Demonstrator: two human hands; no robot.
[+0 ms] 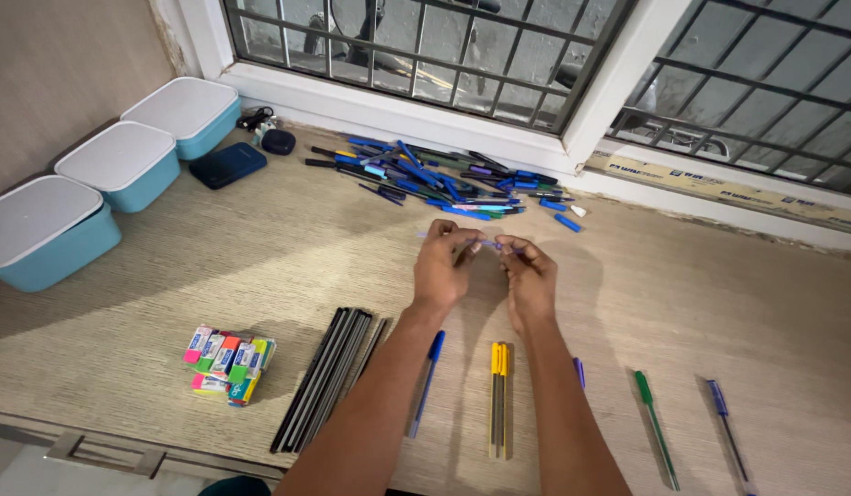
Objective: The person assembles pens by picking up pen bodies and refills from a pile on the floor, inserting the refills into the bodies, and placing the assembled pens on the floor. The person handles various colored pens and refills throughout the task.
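My left hand (444, 262) and my right hand (529, 276) meet over the middle of the wooden table (738, 303). Together they hold one thin pen with purple ends (487, 244), each hand pinching one end. Just beyond the hands lies a loose pile of blue and dark pens (444, 179). Below my forearms, sorted pens lie in a row: a blue-capped pen (427, 381), two yellow-capped pens (500, 397), a purple-capped pen (580, 371) partly hidden by my right arm, a green pen (656, 427) and a blue pen (728, 434).
A bundle of black pencils (329, 377) and a cluster of colourful erasers (229, 365) lie at the near left. Three white-lidded blue boxes (123, 163) line the left wall. A dark blue case (227, 164) sits by the barred window (499, 55).
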